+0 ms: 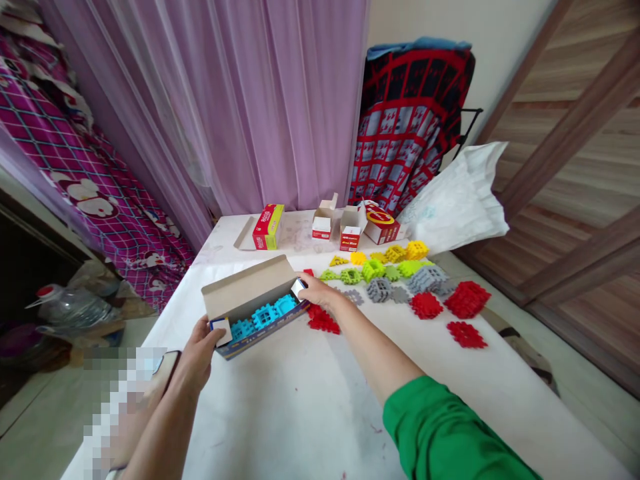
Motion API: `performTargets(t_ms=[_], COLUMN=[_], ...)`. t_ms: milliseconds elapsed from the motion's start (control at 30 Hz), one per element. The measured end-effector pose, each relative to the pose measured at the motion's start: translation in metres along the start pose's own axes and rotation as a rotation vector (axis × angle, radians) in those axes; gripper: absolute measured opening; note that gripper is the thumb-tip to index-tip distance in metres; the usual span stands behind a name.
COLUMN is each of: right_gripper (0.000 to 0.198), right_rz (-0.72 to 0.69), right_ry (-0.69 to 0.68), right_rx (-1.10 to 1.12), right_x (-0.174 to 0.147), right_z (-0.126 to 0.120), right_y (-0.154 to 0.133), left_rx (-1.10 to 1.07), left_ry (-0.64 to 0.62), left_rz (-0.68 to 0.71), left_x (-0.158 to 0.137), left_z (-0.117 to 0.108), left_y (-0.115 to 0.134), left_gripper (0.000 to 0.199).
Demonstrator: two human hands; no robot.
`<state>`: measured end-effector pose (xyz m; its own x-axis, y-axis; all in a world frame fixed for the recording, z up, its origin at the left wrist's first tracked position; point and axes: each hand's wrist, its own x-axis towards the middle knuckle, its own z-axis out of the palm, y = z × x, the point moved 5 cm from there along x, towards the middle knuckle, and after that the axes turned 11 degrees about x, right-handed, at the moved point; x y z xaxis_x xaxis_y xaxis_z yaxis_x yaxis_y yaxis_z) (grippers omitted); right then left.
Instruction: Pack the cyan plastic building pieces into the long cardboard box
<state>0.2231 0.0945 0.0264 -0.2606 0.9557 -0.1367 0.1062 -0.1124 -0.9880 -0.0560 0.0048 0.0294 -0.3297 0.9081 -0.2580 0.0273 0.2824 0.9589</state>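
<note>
While your L hand (201,348) gripped the cardboard box (250,288) (blue lattice blocks (264,317) w/in), your R hand (319,293) gripped its opp. end.

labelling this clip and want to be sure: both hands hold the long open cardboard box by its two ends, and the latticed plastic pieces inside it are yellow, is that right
Not quite: the latticed plastic pieces inside are light blue, as the head view shows. The left hand and right hand do hold the long open cardboard box by its two ends.
</note>
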Motion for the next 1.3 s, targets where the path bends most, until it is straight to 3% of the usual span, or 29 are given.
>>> performTargets(t_ms=[133, 300, 467, 567, 667, 800, 900, 1133, 1300], right_gripper=[0.063, 0.054, 0.046, 0.043, 0.039, 0.041, 0.054, 0.045, 0.045], right_rz=[-0.075, -0.162, -0.223, -0.221, -0.212, -0.016, 0.072, -0.090, -0.063], right_ry=[0.016, -0.008, 0.045, 0.102, 0.034, 0.012, 0.016, 0.065, 0.068], right_rx=[0.116, 0.243, 0.123, 0.012, 0.117, 0.366, 0.397, 0.226, 0.236], right_x=[-0.003, -0.006, -0.008, -0.011, -0.017, -0.028, -0.030, -0.021, -0.020], right_z=[0.003, 0.002, -0.004, -0.008, -0.010, -0.016, -0.017, -0.007, -0.007], right_y=[0.001, 0.000, 0.001, 0.000, -0.006, -0.009, -0.014, -0.032, -0.028], left_rx=[-0.077, -0.158, -0.184, -0.193, -0.191, -0.185, -0.187, -0.148, -0.186], left_ry=[0.040, 0.081, 0.062, 0.074, 0.042, -0.026, -0.056, -0.088, -0.117], left_rz=[0.030, 0.036, 0.047, 0.073, 0.073, 0.069, 0.070, 0.128, 0.110], left_x=[0.003, 0.008, 0.010, 0.011, 0.011, 0.008, 0.006, 0.001, 0.001], left_z=[0.003, 0.007, 0.010, 0.007, 0.004, 0.002, 0.002, -0.004, -0.024], left_y=[-0.001, -0.004, -0.007, -0.007, -0.007, -0.006, -0.006, -0.004, 0.005], left_gripper=[0.061, 0.048, 0.044, 0.044, 0.047, 0.051, 0.050, 0.058, 0.063])
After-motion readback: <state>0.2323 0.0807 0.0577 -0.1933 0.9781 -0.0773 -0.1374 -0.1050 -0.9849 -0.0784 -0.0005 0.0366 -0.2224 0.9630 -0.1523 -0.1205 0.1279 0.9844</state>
